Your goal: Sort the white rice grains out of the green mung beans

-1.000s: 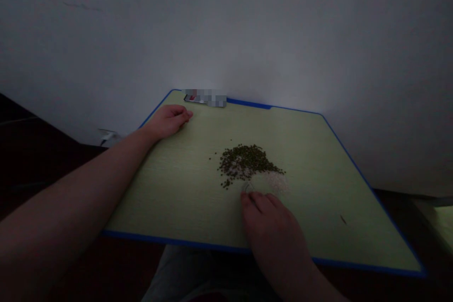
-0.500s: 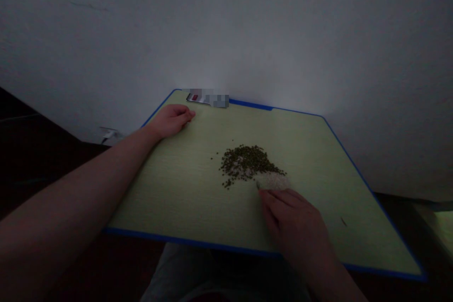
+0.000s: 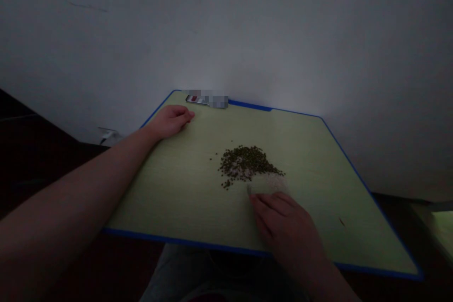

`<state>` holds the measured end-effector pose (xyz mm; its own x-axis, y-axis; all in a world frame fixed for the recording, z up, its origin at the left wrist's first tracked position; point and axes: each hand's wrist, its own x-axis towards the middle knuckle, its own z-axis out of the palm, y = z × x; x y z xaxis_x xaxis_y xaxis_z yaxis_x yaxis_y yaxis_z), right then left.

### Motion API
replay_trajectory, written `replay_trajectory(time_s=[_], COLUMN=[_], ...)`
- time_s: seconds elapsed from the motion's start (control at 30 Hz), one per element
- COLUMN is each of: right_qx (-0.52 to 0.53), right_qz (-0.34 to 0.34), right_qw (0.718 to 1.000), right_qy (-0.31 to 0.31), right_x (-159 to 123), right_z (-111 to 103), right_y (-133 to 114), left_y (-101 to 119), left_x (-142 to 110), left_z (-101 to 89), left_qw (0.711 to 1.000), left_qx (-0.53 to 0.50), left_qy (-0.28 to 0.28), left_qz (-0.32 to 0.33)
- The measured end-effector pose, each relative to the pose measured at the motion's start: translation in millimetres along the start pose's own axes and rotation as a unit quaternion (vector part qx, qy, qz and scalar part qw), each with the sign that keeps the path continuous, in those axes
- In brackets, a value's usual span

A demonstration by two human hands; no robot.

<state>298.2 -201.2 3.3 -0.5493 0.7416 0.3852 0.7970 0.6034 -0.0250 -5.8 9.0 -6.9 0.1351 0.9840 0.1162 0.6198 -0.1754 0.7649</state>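
Observation:
A heap of small dark green beans (image 3: 249, 158), mixed with pale grains, lies on the pale green tabletop (image 3: 177, 198). Beside it, at its near right, is a patch of whitish rice-like grains (image 3: 276, 180). My right hand (image 3: 286, 219) is closed just in front of these grains. A small greyish tip (image 3: 249, 189) sticks out from its fingertips; the rest of that object is hidden. Resting on the table at the far left, my left hand (image 3: 171, 120) has its fingers curled in, with nothing visible in them.
At the far edge lies a phone-like flat object (image 3: 198, 100), partly blurred out. A thin brown sliver (image 3: 341, 222) is on the tabletop at the right. Behind the table stands a pale wall (image 3: 226, 33), with a plug (image 3: 108, 135) low at the left.
My right hand has moved slightly left and toward me, along with the greyish tip. My left hand and the bean heap stay as they were.

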Motion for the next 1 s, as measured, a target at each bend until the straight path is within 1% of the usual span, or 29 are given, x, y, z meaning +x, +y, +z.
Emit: replay_trajectory(time_s=[0.1,0.23,0.43,0.7,1.0], right_qx=[-0.016,-0.008,0.009,0.029,0.056], right_qz=[0.018,0.041,0.028,-0.009,0.014], right_qw=[1.000,0.999,0.999,0.999,0.998], right_qy=[-0.004,0.020,0.013,0.019,0.011], right_x=[-0.9,0.3,3.8,4.0,8.2], right_z=[-0.1,1.3,1.0,2.3,-1.0], right_y=[2.0,6.1,4.9,-4.6,-4.2], left_y=[-0.3,-0.5,-3.4,1.3,0.9], left_x=[0.2,0.1,1.4,-0.4,-0.4], left_z=[-0.1,-0.1,-0.1,-0.3,-0.3], left_qw=[1.000,1.000,1.000,1.000,1.000], left_qx=[0.000,0.000,0.000,0.006,0.006], left_qy=[-0.003,-0.004,-0.001,0.000,-0.005], left_qz=[-0.003,0.002,0.009,-0.001,0.001])
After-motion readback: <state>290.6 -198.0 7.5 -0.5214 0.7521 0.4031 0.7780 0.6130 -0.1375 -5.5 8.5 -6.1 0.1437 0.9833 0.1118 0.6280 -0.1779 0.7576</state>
